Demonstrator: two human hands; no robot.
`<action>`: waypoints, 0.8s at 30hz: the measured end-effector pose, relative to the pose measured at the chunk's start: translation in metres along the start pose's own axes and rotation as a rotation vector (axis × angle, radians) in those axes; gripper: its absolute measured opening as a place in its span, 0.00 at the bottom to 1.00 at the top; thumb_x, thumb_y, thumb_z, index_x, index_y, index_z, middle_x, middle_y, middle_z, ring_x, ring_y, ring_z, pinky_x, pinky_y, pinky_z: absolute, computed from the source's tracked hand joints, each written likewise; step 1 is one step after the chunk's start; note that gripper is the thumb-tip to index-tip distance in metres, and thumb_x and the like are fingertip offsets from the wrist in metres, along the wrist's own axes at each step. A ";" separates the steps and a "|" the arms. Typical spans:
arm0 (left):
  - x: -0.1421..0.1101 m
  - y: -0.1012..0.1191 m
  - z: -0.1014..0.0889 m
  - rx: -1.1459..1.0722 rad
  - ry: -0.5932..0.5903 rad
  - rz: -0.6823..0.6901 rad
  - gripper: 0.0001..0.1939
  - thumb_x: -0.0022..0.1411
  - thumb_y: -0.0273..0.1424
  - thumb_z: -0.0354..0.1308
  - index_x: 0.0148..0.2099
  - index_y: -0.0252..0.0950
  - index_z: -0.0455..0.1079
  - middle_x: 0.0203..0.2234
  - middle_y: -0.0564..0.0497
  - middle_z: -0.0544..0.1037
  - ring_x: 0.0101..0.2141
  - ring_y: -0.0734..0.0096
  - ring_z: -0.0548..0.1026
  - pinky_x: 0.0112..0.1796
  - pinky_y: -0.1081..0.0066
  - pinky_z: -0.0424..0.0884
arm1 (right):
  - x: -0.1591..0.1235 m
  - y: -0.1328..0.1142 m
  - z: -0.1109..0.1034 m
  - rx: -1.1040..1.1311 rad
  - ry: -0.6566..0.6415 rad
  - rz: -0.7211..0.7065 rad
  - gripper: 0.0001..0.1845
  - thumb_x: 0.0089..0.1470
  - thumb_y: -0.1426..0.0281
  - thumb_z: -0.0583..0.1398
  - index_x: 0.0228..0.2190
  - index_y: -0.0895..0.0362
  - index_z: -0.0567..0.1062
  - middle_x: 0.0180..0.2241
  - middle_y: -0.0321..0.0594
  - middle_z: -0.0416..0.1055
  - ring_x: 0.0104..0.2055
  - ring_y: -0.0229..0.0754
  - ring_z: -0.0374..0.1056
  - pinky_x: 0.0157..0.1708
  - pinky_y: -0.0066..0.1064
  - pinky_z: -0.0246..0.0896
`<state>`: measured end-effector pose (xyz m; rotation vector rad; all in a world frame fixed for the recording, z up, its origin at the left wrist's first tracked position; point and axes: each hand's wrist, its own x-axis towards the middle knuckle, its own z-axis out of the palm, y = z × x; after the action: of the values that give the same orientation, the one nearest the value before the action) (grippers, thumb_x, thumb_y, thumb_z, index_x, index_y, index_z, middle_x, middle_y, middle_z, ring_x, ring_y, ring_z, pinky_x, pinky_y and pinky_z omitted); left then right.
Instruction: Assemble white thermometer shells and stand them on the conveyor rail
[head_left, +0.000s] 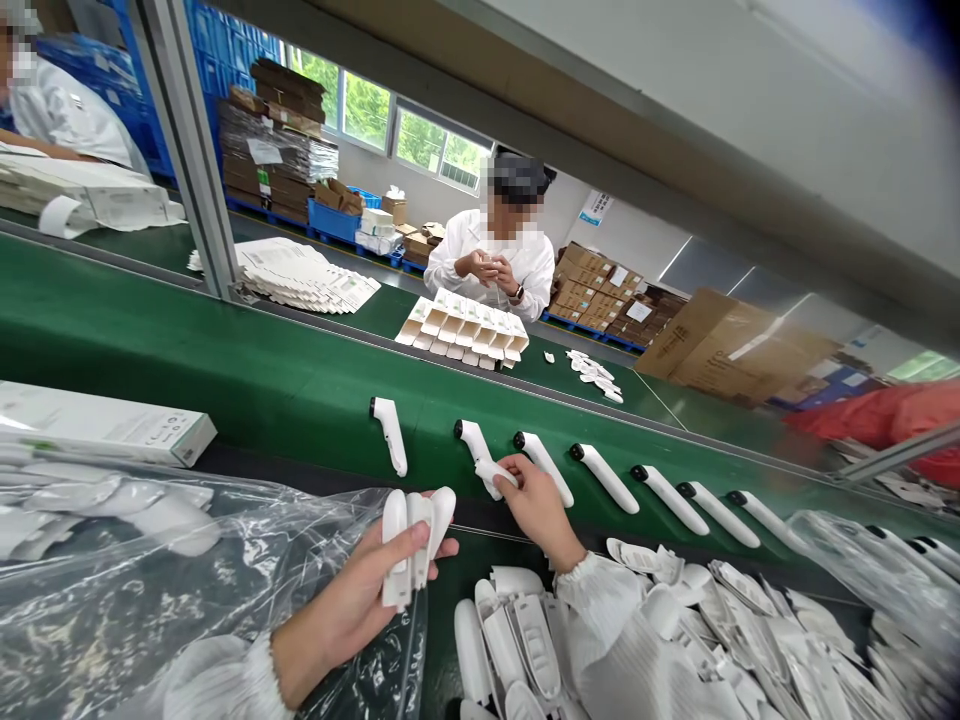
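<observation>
My left hand (367, 590) is closed around several white plastic covers (418, 535), stacked side by side and held upright. My right hand (541, 505) pinches one more white plastic cover (491, 472). That cover touches or overlaps the lower part of a white handheld device (470, 436) with a black tip, shaped like an infrared thermometer, on the green belt. Left of it lies a similar device (390, 436) with a notch in its handle. Further white devices (606, 480) are spaced in a row to the right. Fingers hide part of the worked-on device.
Loose white covers (750, 620) are heaped at the lower right. Clear plastic bags (300, 560) lie at the left, near a white box (161, 425). Across the green belt (285, 380), a person in white sits behind open cartons (472, 325). A metal post (187, 150) rises left.
</observation>
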<state>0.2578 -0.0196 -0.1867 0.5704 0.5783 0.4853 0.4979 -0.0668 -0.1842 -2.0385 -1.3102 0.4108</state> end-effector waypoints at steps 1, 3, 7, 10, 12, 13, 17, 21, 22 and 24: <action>0.000 0.000 -0.001 0.011 0.000 -0.002 0.29 0.57 0.37 0.70 0.58 0.40 0.66 0.49 0.47 0.76 0.44 0.63 0.79 0.34 0.74 0.73 | -0.001 0.004 0.004 -0.063 0.027 -0.011 0.08 0.57 0.65 0.56 0.36 0.55 0.73 0.35 0.41 0.74 0.37 0.48 0.71 0.39 0.37 0.64; -0.001 0.000 -0.003 0.056 -0.015 -0.009 0.34 0.54 0.37 0.72 0.60 0.40 0.64 0.41 0.49 0.78 0.38 0.69 0.78 0.31 0.76 0.72 | -0.003 0.010 0.010 -0.193 0.063 -0.039 0.08 0.57 0.68 0.55 0.38 0.56 0.71 0.39 0.45 0.73 0.40 0.50 0.71 0.41 0.39 0.65; -0.001 0.001 -0.004 0.143 -0.093 0.003 0.37 0.57 0.38 0.70 0.63 0.38 0.59 0.29 0.52 0.77 0.29 0.75 0.73 0.27 0.78 0.68 | -0.007 0.020 0.015 -0.337 0.017 -0.079 0.21 0.58 0.75 0.50 0.54 0.62 0.65 0.47 0.52 0.71 0.46 0.50 0.70 0.44 0.38 0.66; 0.000 0.003 -0.003 0.175 -0.103 0.006 0.39 0.57 0.39 0.69 0.64 0.37 0.57 0.30 0.50 0.78 0.27 0.75 0.71 0.25 0.77 0.68 | -0.005 0.024 0.017 -0.443 -0.024 -0.098 0.31 0.57 0.81 0.48 0.62 0.66 0.59 0.50 0.56 0.70 0.52 0.52 0.67 0.49 0.39 0.64; -0.001 0.004 -0.001 0.189 -0.072 -0.008 0.41 0.55 0.40 0.71 0.64 0.37 0.56 0.33 0.48 0.79 0.24 0.77 0.70 0.24 0.77 0.69 | -0.003 0.027 0.017 -0.494 -0.027 -0.087 0.31 0.58 0.82 0.48 0.63 0.67 0.58 0.51 0.57 0.70 0.52 0.53 0.67 0.50 0.40 0.64; -0.001 0.004 0.000 0.198 -0.051 -0.014 0.41 0.54 0.40 0.71 0.64 0.37 0.55 0.34 0.47 0.79 0.22 0.78 0.70 0.24 0.77 0.69 | -0.001 0.028 0.016 -0.507 -0.026 -0.079 0.30 0.59 0.81 0.48 0.63 0.67 0.59 0.51 0.58 0.70 0.52 0.54 0.67 0.50 0.40 0.64; -0.002 0.004 0.003 0.242 -0.011 -0.029 0.41 0.54 0.39 0.71 0.63 0.39 0.55 0.39 0.45 0.79 0.26 0.73 0.75 0.23 0.77 0.71 | 0.004 0.033 0.008 -0.537 -0.037 -0.051 0.26 0.62 0.79 0.50 0.61 0.66 0.63 0.49 0.56 0.71 0.50 0.52 0.70 0.50 0.38 0.63; -0.001 0.004 0.004 0.260 -0.046 0.013 0.37 0.54 0.37 0.71 0.61 0.39 0.58 0.45 0.42 0.77 0.44 0.56 0.78 0.24 0.75 0.74 | 0.005 0.036 0.003 -0.597 -0.031 -0.025 0.26 0.63 0.79 0.51 0.61 0.65 0.63 0.47 0.55 0.73 0.48 0.51 0.71 0.49 0.36 0.63; -0.001 0.004 0.005 0.262 -0.051 0.021 0.37 0.54 0.37 0.71 0.61 0.40 0.59 0.47 0.41 0.76 0.48 0.53 0.77 0.24 0.75 0.75 | 0.004 0.037 0.002 -0.615 -0.019 -0.015 0.26 0.63 0.79 0.51 0.61 0.65 0.63 0.47 0.55 0.73 0.48 0.51 0.71 0.48 0.35 0.63; 0.000 0.003 0.005 0.258 -0.061 0.035 0.35 0.55 0.36 0.70 0.60 0.41 0.59 0.51 0.41 0.73 0.54 0.49 0.73 0.25 0.73 0.77 | 0.004 0.039 0.002 -0.639 0.006 0.007 0.25 0.63 0.79 0.51 0.60 0.65 0.64 0.46 0.55 0.73 0.47 0.51 0.71 0.47 0.36 0.63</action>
<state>0.2598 -0.0189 -0.1814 0.8392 0.5770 0.4272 0.5252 -0.0731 -0.2118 -2.5498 -1.5682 -0.0279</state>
